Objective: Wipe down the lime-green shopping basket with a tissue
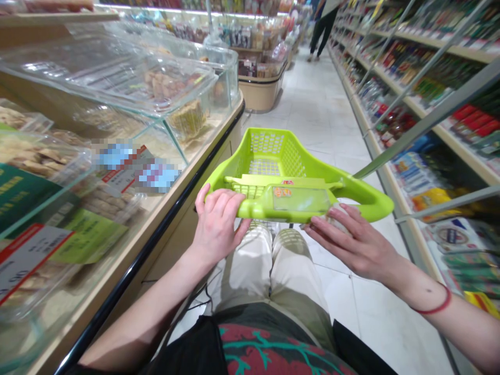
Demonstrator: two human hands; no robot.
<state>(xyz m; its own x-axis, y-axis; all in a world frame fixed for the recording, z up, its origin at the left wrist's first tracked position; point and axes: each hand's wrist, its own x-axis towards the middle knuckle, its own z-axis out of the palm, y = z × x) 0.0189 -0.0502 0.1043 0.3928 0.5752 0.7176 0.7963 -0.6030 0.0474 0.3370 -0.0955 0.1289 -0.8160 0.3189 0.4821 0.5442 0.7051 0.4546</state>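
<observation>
A bright green plastic shopping cart (318, 161) stands right in front of my legs, its perforated basket pointing up the aisle. My left hand (219, 219) is wrapped over the left part of the cart's handle bar (253, 204), thumb underneath. A clear panel with a small orange sticker (282, 192) is set in the bar's middle. At the bar's right part, my right hand (351, 237) is closed with curved fingers around a small whitish thing (339, 221). The fingers mostly cover it, so its kind is unclear. No goods show in the visible part of the basket.
On the left runs a display counter with a black edge rail (156, 229), clear bins (187, 94) and packed dry goods with price cards. Shelves of packets (441, 198) and slanting metal bars (429, 125) line the right. Farther along the tiled aisle, a person (323, 28) stands or walks.
</observation>
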